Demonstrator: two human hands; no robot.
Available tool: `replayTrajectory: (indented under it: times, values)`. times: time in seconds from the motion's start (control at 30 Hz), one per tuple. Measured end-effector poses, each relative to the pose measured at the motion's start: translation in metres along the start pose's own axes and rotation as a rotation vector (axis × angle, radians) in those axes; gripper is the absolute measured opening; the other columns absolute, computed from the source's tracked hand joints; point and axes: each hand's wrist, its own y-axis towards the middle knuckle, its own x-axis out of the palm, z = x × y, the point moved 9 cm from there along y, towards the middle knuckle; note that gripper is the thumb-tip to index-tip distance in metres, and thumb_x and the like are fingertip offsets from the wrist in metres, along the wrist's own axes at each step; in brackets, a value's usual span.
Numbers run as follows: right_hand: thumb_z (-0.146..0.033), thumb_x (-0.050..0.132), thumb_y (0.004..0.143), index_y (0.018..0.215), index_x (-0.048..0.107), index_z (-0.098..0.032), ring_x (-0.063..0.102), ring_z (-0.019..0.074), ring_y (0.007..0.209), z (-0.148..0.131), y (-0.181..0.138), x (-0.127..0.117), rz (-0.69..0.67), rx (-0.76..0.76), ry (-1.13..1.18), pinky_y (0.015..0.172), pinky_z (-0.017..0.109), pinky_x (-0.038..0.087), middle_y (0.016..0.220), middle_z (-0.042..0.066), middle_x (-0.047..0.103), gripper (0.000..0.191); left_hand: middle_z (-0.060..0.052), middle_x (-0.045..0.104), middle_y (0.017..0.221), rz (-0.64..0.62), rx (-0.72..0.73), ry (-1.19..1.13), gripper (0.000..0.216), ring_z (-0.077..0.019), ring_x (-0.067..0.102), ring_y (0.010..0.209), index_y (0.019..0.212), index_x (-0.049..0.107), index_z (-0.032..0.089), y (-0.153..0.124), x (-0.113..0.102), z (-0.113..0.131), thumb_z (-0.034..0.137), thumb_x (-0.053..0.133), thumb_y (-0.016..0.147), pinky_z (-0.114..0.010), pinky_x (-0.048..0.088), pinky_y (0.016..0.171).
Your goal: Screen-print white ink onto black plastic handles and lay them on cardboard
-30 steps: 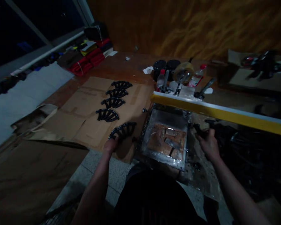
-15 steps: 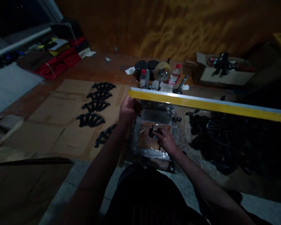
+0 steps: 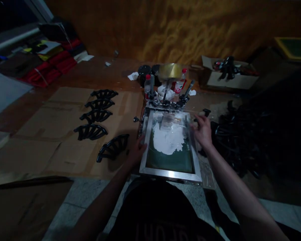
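A metal-framed printing screen (image 3: pixel 169 173) lies flat in front of me, with a patch of white ink (image 3: pixel 168 140) on its green mesh. My left hand (image 3: pixel 137 150) rests on the frame's left edge, fingers bent against it. My right hand (image 3: pixel 203 130) touches the frame's right edge near the top, fingers loosely spread. Several black fan-shaped plastic parts (image 3: pixel 91 132) lie in a row on cardboard (image 3: pixel 52 120) to the left, the nearest part (image 3: pixel 112 147) beside my left hand.
A dark heap of black parts (image 3: pixel 243 140) fills the right side. Behind the screen stand bottles (image 3: pixel 147 87), black jars (image 3: pixel 143 72) and a tape roll (image 3: pixel 169 71). A cardboard box (image 3: pixel 228 77) sits back right; red folded fabric (image 3: pixel 52 63) lies back left.
The screen frame, raised with its yellow edge up earlier, has come down flat. My left hand moved from its top edge to its left side; my right hand left the platen for the right edge.
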Motion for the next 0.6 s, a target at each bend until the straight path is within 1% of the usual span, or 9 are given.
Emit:
replayTrajectory:
  times: [0.07,0.1,0.13,0.2,0.23,0.3,0.43,0.5,0.6]
  values:
    - [-0.036,0.065,0.084,0.140,0.048,-0.011,0.045,0.0338,0.129,-0.052,0.010,0.011,-0.031,-0.173,-0.033,0.102,0.046,0.042,0.145,0.022,0.043,0.064,-0.008,0.074,0.091,-0.009,-0.030,0.020,0.066,-0.0210,0.068,0.076,0.149,0.043,0.014,0.008,0.009,-0.022,0.040,0.053,0.090,-0.033,0.055,0.070]
    - [-0.033,0.067,0.082,0.139,0.048,-0.011,0.045,0.0336,0.128,-0.078,0.011,0.021,-0.082,-0.246,-0.065,0.102,0.045,0.042,0.144,0.021,0.045,0.064,-0.009,0.074,0.095,-0.014,-0.036,0.022,0.065,-0.0221,0.069,0.080,0.149,0.043,0.014,0.012,0.012,-0.030,0.040,0.054,0.090,-0.034,0.056,0.074]
    - [-0.030,0.067,0.082,0.135,0.051,-0.011,0.048,0.0327,0.124,-0.099,0.008,0.032,-0.154,-0.295,-0.102,0.100,0.043,0.042,0.139,0.021,0.050,0.058,-0.011,0.074,0.102,-0.023,-0.035,0.016,0.064,-0.0232,0.070,0.086,0.148,0.044,0.014,0.016,0.014,-0.036,0.040,0.054,0.090,-0.035,0.056,0.079]
    - [-0.024,0.061,0.086,0.119,0.060,-0.013,0.056,0.0287,0.111,-0.121,-0.006,0.055,-0.332,-0.312,-0.177,0.091,0.036,0.045,0.120,0.016,0.063,0.035,-0.013,0.072,0.115,-0.037,-0.024,0.001,0.062,-0.0252,0.070,0.098,0.145,0.048,0.015,0.021,0.018,-0.042,0.040,0.055,0.090,-0.038,0.055,0.088]
    - [-0.021,0.058,0.088,0.113,0.063,-0.014,0.058,0.0267,0.105,-0.125,-0.018,0.064,-0.412,-0.311,-0.209,0.086,0.033,0.046,0.112,0.015,0.066,0.026,-0.014,0.071,0.120,-0.035,-0.016,-0.001,0.060,-0.0260,0.069,0.103,0.144,0.049,0.015,0.023,0.018,-0.045,0.040,0.055,0.090,-0.039,0.054,0.092]
    - [-0.016,0.053,0.089,0.106,0.065,-0.015,0.060,0.0245,0.100,-0.127,-0.046,0.073,-0.530,-0.377,-0.239,0.079,0.030,0.045,0.105,0.013,0.068,0.021,-0.014,0.069,0.126,-0.023,-0.004,-0.002,0.058,-0.0270,0.067,0.110,0.142,0.051,0.015,0.025,0.018,-0.049,0.040,0.055,0.090,-0.042,0.052,0.098]
    - [-0.008,0.052,0.085,0.105,0.066,-0.014,0.059,0.0227,0.102,-0.132,-0.097,0.068,-0.683,-0.728,-0.141,0.085,0.029,0.043,0.104,0.011,0.069,0.025,-0.015,0.068,0.128,-0.018,-0.001,-0.019,0.058,-0.0268,0.066,0.111,0.141,0.051,0.013,0.025,0.019,-0.053,0.040,0.054,0.089,-0.042,0.051,0.099]
    - [-0.007,0.056,0.081,0.101,0.068,-0.016,0.060,0.0212,0.099,-0.132,-0.103,0.063,-0.739,-0.813,-0.073,0.084,0.028,0.043,0.101,0.009,0.070,0.025,-0.014,0.070,0.124,-0.007,-0.004,-0.024,0.055,-0.0262,0.068,0.107,0.138,0.053,0.013,0.024,0.019,-0.051,0.039,0.055,0.089,-0.041,0.052,0.096]
    - [-0.012,0.058,0.081,0.096,0.069,-0.018,0.060,0.0216,0.095,-0.131,-0.087,0.060,-0.660,-0.730,-0.048,0.080,0.029,0.043,0.095,0.008,0.070,0.019,-0.012,0.074,0.112,0.008,-0.002,-0.038,0.053,-0.0254,0.070,0.098,0.135,0.056,0.014,0.022,0.017,-0.045,0.039,0.056,0.088,-0.039,0.055,0.089]
